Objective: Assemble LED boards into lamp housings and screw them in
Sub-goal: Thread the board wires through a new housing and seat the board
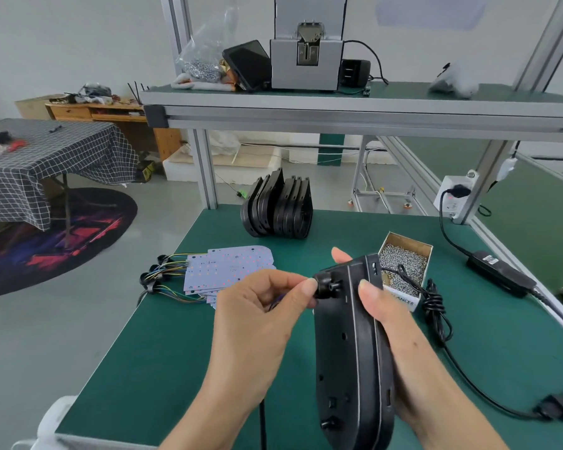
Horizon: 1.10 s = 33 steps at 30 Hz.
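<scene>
In the lower centre of the frame the right hand (400,323) wraps its curled fingers and thumb round a black lamp housing (351,345), held on edge above the green bench mat (163,358), while the left hand (260,323) pinches a small black plug or grommet (327,285) at the housing's upper end; whether that piece is already seated in its hole is hard to tell from this angle. The step in hand looks like feeding the board's lead through the housing, so the holding hand should keep the shell steady and the pinching fingers should push straight along the hole's axis, not twist. The loose LED boards (228,267) with coloured wires lie left of centre, a stack of empty housings (277,206) stands above centre, and the box of screws (403,264) sits just right of the held housing, within reach for fastening.
</scene>
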Tool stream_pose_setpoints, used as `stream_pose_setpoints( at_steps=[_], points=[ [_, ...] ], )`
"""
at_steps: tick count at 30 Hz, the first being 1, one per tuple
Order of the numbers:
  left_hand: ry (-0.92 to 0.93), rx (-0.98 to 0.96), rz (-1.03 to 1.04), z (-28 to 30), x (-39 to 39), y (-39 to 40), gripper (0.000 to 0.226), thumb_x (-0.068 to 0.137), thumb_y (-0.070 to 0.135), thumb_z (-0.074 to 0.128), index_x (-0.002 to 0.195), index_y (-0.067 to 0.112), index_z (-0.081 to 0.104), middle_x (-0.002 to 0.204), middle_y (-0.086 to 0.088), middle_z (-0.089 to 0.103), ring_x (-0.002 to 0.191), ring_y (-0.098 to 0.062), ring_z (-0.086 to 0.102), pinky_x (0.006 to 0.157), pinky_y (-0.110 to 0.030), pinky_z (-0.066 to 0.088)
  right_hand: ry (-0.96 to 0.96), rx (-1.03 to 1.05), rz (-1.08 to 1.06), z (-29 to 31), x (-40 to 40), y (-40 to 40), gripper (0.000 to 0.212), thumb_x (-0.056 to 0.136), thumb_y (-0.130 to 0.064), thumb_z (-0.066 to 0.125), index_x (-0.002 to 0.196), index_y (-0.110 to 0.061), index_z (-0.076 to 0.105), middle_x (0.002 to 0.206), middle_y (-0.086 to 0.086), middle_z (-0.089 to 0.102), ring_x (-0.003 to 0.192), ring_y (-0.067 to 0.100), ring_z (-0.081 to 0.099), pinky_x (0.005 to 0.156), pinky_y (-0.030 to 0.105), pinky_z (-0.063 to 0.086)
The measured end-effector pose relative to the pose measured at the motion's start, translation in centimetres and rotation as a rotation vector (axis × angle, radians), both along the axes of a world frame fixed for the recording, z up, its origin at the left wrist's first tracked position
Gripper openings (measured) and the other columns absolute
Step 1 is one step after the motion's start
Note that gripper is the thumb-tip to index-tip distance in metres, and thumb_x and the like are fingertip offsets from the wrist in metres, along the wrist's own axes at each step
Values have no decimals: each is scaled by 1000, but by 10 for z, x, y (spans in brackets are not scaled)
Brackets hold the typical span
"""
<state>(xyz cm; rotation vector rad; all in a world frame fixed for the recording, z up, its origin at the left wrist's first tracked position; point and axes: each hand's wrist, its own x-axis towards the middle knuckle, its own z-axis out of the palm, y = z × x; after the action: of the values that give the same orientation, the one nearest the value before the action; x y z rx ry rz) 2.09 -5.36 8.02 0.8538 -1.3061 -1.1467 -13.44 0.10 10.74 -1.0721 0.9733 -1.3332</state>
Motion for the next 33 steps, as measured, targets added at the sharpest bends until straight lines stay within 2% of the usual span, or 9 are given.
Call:
stream_pose_setpoints(
  at_steps=[2,9,14,18,21,25,27,30,33],
  points=[
    [51,28,-13,0,-1,4,20,76,43,81,81,24,79,75,-4,77,52,1,55,56,-6,41,128,-49,4,-7,0,5,59,75,-63,64,133,-56,61,141,-10,65,137,8,55,122,51,31],
    [83,51,-77,7,1,9,12,83,24,81,73,22,75,71,-7,74,50,0,55,55,-5,41,234,-116,32,-14,-9,0,60,76,-64,64,135,-63,55,142,-15,63,140,6,51,122,49,30],
    [45,21,-133,14,1,9,9,83,24,77,74,23,74,70,-4,73,53,0,57,57,-6,42,235,-124,17,-14,-10,2,63,76,-57,66,138,-59,53,138,0,67,135,20,58,120,54,35],
    [-61,3,-122,15,-2,9,10,90,32,74,83,26,72,74,0,75,58,0,57,60,-8,42,255,-124,-7,-20,-17,1,74,76,-74,70,144,-59,47,145,-4,63,141,18,53,121,56,31],
    [-255,45,-50,19,0,2,24,91,52,60,86,30,69,71,6,73,56,-11,44,58,-27,39,154,-58,-49,-28,-20,-4,91,62,-86,74,144,-56,50,148,-5,60,139,18,55,118,60,34],
    [-531,109,-222,29,11,-13,38,102,47,57,79,21,71,61,6,52,57,-17,35,53,-28,28,98,-71,-12,-39,-23,-11,83,71,-76,73,145,-47,52,138,6,66,129,27,62,113,68,38],
    [-512,170,-298,32,11,-14,40,105,38,57,75,16,73,60,4,45,55,-14,33,50,-23,28,105,-91,7,-42,-24,-15,70,80,-63,68,146,-46,51,141,4,64,132,25,59,114,70,35],
    [-404,246,-259,30,11,-12,39,104,30,60,68,21,72,54,11,37,50,-8,27,49,-18,25,194,-159,26,-43,-30,-15,66,87,-47,65,150,-48,46,150,-4,58,143,20,50,119,58,34],
    [-516,129,-122,22,10,-8,34,103,32,60,73,20,70,50,16,37,48,-7,28,49,-21,24,514,-309,-173,-35,-34,-16,62,87,-49,67,147,-51,48,149,-17,54,142,7,47,115,33,38]
  ],
)
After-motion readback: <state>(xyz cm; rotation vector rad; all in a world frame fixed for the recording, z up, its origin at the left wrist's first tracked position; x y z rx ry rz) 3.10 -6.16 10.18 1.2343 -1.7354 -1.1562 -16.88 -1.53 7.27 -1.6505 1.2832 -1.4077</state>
